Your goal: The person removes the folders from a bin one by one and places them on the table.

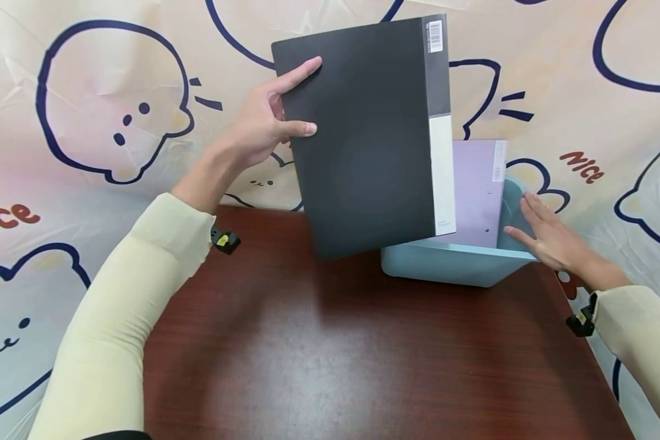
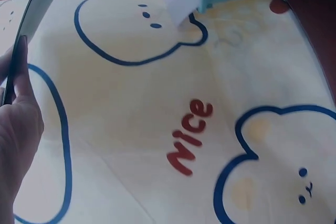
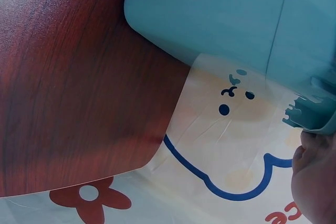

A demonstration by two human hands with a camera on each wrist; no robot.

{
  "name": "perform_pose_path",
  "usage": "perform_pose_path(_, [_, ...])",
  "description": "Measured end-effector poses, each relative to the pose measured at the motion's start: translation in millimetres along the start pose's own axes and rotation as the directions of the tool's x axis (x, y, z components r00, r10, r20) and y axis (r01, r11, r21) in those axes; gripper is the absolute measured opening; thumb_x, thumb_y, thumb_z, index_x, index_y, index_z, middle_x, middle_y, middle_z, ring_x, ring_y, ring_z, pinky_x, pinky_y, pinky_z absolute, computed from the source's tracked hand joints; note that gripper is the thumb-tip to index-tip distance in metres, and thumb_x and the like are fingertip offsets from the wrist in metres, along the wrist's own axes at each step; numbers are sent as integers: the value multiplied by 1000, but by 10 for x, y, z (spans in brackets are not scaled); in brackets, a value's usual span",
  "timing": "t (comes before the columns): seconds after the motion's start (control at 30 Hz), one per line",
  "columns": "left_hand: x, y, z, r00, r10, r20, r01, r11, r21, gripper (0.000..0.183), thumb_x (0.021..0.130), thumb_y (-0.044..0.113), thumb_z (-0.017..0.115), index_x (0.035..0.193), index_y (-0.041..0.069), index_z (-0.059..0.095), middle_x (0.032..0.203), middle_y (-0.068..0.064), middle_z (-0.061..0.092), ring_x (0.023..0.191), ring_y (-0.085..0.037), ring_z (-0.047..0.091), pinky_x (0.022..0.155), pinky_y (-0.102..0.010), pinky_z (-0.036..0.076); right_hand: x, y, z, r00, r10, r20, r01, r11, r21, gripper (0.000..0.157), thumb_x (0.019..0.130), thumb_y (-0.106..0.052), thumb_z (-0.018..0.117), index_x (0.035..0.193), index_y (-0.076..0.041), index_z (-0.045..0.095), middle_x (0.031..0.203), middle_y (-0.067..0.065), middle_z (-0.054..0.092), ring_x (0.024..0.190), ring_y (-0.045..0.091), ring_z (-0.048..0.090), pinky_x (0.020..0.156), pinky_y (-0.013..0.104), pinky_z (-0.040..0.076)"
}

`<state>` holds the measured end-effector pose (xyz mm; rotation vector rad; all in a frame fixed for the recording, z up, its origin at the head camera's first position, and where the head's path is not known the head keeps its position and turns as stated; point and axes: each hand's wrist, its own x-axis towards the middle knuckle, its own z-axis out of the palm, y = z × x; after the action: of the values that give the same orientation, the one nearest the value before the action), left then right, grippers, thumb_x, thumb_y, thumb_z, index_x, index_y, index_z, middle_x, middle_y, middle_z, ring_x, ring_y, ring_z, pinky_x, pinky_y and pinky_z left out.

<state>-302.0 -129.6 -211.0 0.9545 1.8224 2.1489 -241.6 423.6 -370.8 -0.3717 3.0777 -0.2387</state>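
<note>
My left hand (image 1: 261, 119) grips a black folder (image 1: 363, 146) by its left edge, thumb and index finger lying on the face toward me. The folder is raised and slightly tilted, with a barcode sticker and a white label strip along its right side. In the left wrist view the folder (image 2: 32, 9) shows almost edge-on. Behind it, a lilac folder (image 1: 475, 195) stands in a light blue bin (image 1: 445, 264), partly hidden by the black one. My right hand (image 1: 555, 238) rests at the bin's right rim with its fingers fairly straight.
The bin stands near the back right of a dark reddish-brown wooden table (image 1: 330, 360). A cream cloth (image 1: 126, 91) printed with blue cartoon outlines hangs behind and at the sides. The table's right edge (image 1: 594, 354) runs below my right forearm.
</note>
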Motion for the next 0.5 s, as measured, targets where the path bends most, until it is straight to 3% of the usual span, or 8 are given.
perform_pose_path(0.07, [-55,4,-50,1000,-20,-5,20,1000,9,86,77,-20,68,147,24,45,150,-5,42,135,-21,45,95,-31,52,-4,-1,0,1000,-1,3,1,1000,-2,84,100,-53,37,155,-4,-3,162,16,-12,148,39,-9,113,67,5])
perform_pose_path(0.17, [-136,2,-127,999,-41,-6,41,999,33,87,77,-20,68,148,25,44,152,-4,39,137,-20,43,104,-35,45,-16,-1,-4,1000,-1,2,1,1000,-1,85,100,-53,37,155,-4,-4,162,15,-13,148,39,-9,113,67,6])
perform_pose_path(0.5, [-385,-16,-367,995,-96,-34,98,992,78,86,79,-18,68,148,25,43,155,-2,34,140,-20,38,105,-32,43,-33,16,-6,1000,-2,-6,2,1000,-4,84,100,-53,37,155,-4,-4,162,15,-13,148,39,-7,114,66,6])
